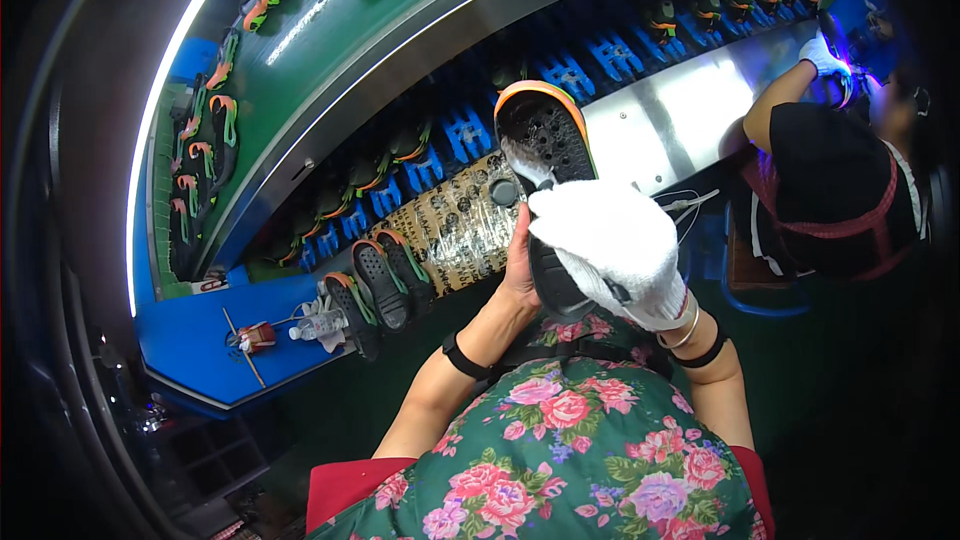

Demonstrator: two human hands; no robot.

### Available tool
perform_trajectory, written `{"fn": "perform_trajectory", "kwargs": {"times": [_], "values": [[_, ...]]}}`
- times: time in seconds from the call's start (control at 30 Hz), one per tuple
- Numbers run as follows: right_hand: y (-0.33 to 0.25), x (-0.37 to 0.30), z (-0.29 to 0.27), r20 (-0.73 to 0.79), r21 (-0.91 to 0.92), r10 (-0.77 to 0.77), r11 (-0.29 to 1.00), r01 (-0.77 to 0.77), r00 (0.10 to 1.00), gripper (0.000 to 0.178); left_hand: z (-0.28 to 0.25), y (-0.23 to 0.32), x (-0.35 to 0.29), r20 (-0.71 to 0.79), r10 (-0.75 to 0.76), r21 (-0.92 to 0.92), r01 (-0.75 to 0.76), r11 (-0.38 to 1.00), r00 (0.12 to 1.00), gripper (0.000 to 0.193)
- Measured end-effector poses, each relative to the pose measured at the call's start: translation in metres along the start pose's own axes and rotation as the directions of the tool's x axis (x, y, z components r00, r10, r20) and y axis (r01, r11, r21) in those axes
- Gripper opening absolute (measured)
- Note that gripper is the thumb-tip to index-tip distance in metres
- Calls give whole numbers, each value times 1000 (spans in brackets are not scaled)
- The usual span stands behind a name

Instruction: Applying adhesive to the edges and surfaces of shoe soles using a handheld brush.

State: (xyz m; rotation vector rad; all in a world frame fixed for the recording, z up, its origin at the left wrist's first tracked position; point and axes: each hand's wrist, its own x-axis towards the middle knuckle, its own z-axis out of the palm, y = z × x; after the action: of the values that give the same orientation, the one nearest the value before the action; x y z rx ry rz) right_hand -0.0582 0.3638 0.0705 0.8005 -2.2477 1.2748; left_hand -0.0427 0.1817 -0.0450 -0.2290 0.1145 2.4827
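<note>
In front of me I hold up a black clog (545,130) with an orange and green rim and holes in its upper. My bare left hand (519,262) grips it along its left side, with most of the fingers hidden behind the sole. Over the shoe's middle lies my right hand (618,252), in a white knit glove and closed. From its fingers a small pale tip with a dark end (527,164) reaches to the clog's opening; I cannot make out its kind. The glove covers part of the shoe.
Three similar clogs (380,285) stand left on a blue table (190,340), beside a clear plastic bottle (318,326). Ahead runs a line of blue racks (468,135), some bearing clogs, behind a patterned taped ledge (455,225). A co-worker (835,180) works at the right.
</note>
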Motion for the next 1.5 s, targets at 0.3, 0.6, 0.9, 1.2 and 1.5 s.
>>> {"fn": "perform_trajectory", "kwargs": {"times": [0.3,0.6,0.9,1.2,1.5], "values": [[3,-9,5,-25,-8,47,999,-47,999,27,9,7,12,-62,9,228,6,974,998,97],[4,-15,8,-68,117,23,993,-14,997,23,29,11,28,4,106,365,-100,926,994,101],[8,-23,13,-115,183,44,983,-23,992,25,33,12,45,144,120,82,-132,988,982,102],[3,-33,10,-132,196,110,977,-83,985,21,42,11,54,133,161,49,-169,984,978,100],[7,-41,2,-38,296,88,952,-73,995,25,48,11,58,212,123,10,-128,992,969,97]]}}
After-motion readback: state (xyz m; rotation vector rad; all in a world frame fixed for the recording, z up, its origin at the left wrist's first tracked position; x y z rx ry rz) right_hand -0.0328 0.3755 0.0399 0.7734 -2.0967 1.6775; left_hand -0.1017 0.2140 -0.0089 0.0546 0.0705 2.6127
